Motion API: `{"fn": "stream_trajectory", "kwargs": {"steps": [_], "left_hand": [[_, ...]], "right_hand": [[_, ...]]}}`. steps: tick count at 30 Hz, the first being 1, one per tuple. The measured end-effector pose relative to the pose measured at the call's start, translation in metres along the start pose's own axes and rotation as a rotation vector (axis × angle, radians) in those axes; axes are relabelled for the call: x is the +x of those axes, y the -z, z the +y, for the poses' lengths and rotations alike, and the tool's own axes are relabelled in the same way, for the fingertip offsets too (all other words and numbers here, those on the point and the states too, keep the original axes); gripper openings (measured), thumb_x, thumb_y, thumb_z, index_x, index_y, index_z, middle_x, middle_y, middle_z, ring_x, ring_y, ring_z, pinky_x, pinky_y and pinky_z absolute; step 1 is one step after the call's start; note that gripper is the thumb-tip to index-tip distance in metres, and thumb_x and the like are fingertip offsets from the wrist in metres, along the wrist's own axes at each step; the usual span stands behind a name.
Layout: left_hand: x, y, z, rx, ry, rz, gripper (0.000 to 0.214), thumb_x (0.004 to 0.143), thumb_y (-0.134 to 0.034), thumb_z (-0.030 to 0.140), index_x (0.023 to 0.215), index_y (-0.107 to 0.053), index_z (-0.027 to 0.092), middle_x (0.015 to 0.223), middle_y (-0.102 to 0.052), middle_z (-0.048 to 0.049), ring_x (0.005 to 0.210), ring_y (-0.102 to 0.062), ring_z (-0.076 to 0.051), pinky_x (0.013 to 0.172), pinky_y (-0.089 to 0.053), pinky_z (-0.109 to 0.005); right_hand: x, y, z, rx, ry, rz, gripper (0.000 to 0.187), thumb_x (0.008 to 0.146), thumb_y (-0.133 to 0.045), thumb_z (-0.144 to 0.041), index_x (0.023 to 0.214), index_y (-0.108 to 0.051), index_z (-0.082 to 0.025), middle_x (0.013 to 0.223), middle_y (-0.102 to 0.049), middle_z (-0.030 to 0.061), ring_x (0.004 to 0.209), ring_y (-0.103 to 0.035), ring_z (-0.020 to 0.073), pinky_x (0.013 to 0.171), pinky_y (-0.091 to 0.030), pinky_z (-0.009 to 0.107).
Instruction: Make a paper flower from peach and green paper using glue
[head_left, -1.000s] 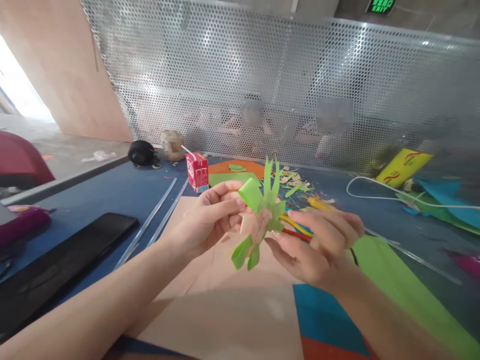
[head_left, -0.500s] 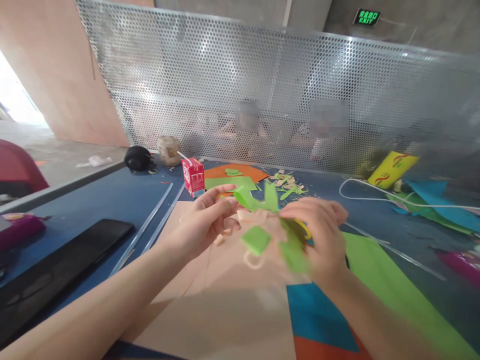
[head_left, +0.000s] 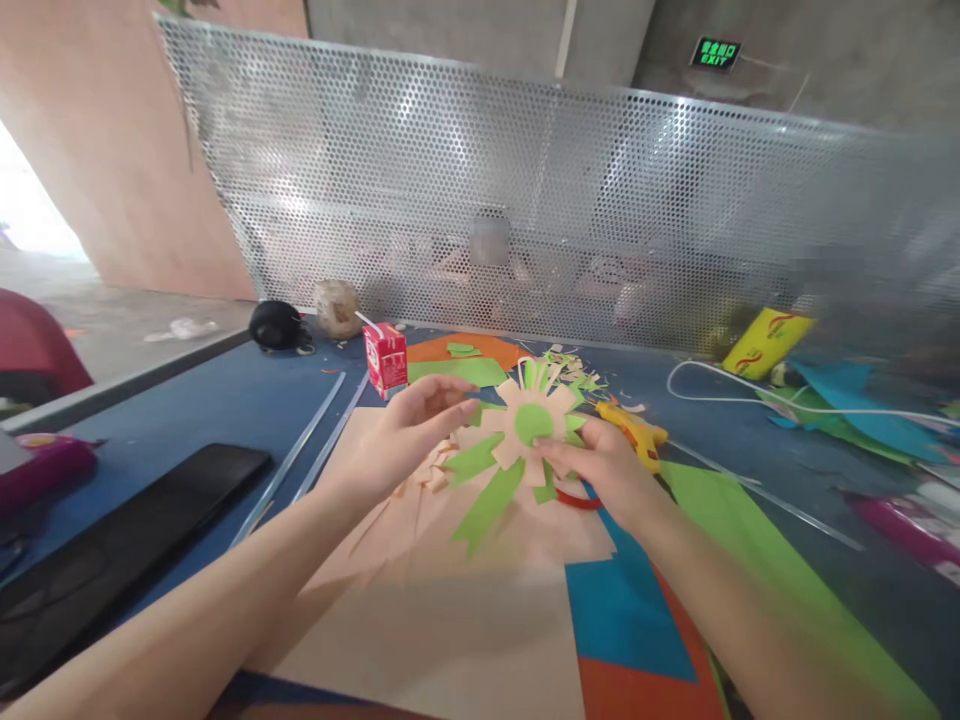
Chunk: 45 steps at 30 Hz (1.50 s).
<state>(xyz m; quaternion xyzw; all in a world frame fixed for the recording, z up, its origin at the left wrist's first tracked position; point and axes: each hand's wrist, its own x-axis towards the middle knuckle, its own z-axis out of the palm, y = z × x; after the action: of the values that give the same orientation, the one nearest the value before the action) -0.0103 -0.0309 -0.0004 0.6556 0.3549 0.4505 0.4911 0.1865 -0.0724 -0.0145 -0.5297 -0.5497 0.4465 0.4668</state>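
Observation:
A paper flower rosette (head_left: 517, 450) in pale peach and green, with a round green centre and ribbon-like tails, faces me above the peach paper sheets (head_left: 420, 620). My right hand (head_left: 600, 460) grips its right side, thumb on the front by the centre and the other fingers mostly hidden behind. At the flower's left edge is my left hand (head_left: 416, 420), its fingers curved and apart from the thumb; the tips come close to a green petal, and whether they touch it I cannot tell. Beyond my right hand lies a yellow glue gun (head_left: 637, 435).
A red drink carton (head_left: 386, 360) with a straw stands behind my left hand. Paper scraps (head_left: 574, 370) lie at the back. Clear sticks (head_left: 300, 450) and a black phone-like slab (head_left: 142, 550) are on the left. A white cable (head_left: 750, 398) crosses the right, near green paper (head_left: 780, 580).
The flower has turned so its front and green centre face me, with its tails hanging lower left. My right hand has shifted slightly left, and the glue gun now shows beyond it.

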Motion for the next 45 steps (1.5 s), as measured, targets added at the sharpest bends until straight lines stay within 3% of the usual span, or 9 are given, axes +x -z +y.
{"fn": "stream_trajectory", "kwargs": {"steps": [12,19,22,25,27,32,38,42,45], "left_hand": [[0.002,-0.001,-0.005,0.001,0.066,-0.132,0.027,0.069,-0.053,0.017,0.096,-0.053,0.018,0.082,-0.058,-0.0003,0.069,-0.052,-0.01,0.062,-0.04,-0.023],[0.002,-0.001,-0.007,0.063,0.113,-0.078,0.023,0.071,-0.053,0.026,0.093,-0.055,0.018,0.087,-0.058,-0.0022,0.071,-0.053,-0.011,0.062,-0.041,-0.024],[0.003,-0.002,-0.013,0.021,0.073,-0.086,0.026,0.069,-0.057,0.029,0.092,-0.054,0.017,0.082,-0.058,-0.0023,0.073,-0.054,-0.013,0.063,-0.041,-0.025],[0.003,-0.002,-0.018,0.001,0.074,-0.11,0.027,0.069,-0.057,0.027,0.093,-0.052,0.017,0.077,-0.058,-0.0014,0.071,-0.055,-0.013,0.061,-0.041,-0.024],[0.002,-0.003,-0.017,0.004,0.103,-0.122,0.026,0.068,-0.058,0.026,0.092,-0.051,0.017,0.075,-0.058,-0.0009,0.069,-0.055,-0.012,0.06,-0.04,-0.024],[-0.001,-0.01,-0.01,-0.043,0.198,-0.108,0.04,0.065,-0.061,0.022,0.102,-0.044,0.018,0.073,-0.059,-0.0007,0.069,-0.057,-0.013,0.061,-0.042,-0.025],[0.0,-0.013,-0.013,-0.106,0.196,-0.117,0.045,0.062,-0.064,0.021,0.102,-0.043,0.019,0.074,-0.06,-0.0007,0.074,-0.058,-0.016,0.066,-0.044,-0.029],[0.003,-0.01,-0.019,-0.092,0.161,-0.057,0.041,0.062,-0.064,0.023,0.098,-0.044,0.018,0.074,-0.06,-0.0012,0.071,-0.058,-0.016,0.061,-0.044,-0.028],[0.006,-0.006,-0.024,-0.075,0.102,-0.029,0.041,0.063,-0.063,0.024,0.099,-0.044,0.019,0.071,-0.059,0.0002,0.069,-0.058,-0.014,0.059,-0.043,-0.026]], "right_hand": [[0.006,0.001,0.006,-0.031,-0.01,-0.002,0.022,0.064,-0.059,-0.035,0.071,-0.05,-0.017,0.047,-0.039,-0.0065,0.037,-0.028,0.0039,0.036,-0.02,0.019],[0.008,0.005,0.007,-0.218,-0.01,0.025,0.026,0.062,-0.06,-0.038,0.072,-0.054,-0.015,0.044,-0.043,-0.0056,0.036,-0.035,0.0058,0.035,-0.025,0.019],[0.01,0.007,0.007,-0.265,0.042,0.064,0.028,0.06,-0.062,-0.04,0.074,-0.058,-0.016,0.053,-0.054,-0.0011,0.043,-0.047,0.0093,0.039,-0.034,0.02],[0.012,0.009,0.006,-0.209,0.063,0.177,0.038,0.057,-0.066,-0.036,0.09,-0.057,-0.019,0.07,-0.062,0.0024,0.058,-0.058,0.0146,0.049,-0.043,0.023],[0.014,0.01,0.006,-0.123,0.038,0.215,0.046,0.057,-0.066,-0.035,0.098,-0.053,-0.021,0.069,-0.063,0.0021,0.057,-0.059,0.0158,0.047,-0.044,0.024],[0.018,0.011,0.009,0.042,0.061,0.237,0.046,0.057,-0.067,-0.032,0.098,-0.05,-0.021,0.07,-0.065,0.0026,0.064,-0.063,0.0189,0.053,-0.049,0.027],[0.017,0.007,0.009,-0.001,0.146,0.181,0.044,0.061,-0.064,-0.037,0.1,-0.05,-0.021,0.075,-0.065,0.0035,0.071,-0.063,0.02,0.062,-0.049,0.031],[0.016,0.007,0.008,0.059,0.162,0.041,0.037,0.069,-0.056,-0.038,0.101,-0.048,-0.022,0.087,-0.064,0.0043,0.083,-0.061,0.019,0.071,-0.048,0.031],[0.02,0.007,0.015,0.078,0.129,0.015,0.048,0.063,-0.063,-0.033,0.105,-0.041,-0.022,0.095,-0.063,0.0057,0.087,-0.06,0.0192,0.074,-0.048,0.032]]}}
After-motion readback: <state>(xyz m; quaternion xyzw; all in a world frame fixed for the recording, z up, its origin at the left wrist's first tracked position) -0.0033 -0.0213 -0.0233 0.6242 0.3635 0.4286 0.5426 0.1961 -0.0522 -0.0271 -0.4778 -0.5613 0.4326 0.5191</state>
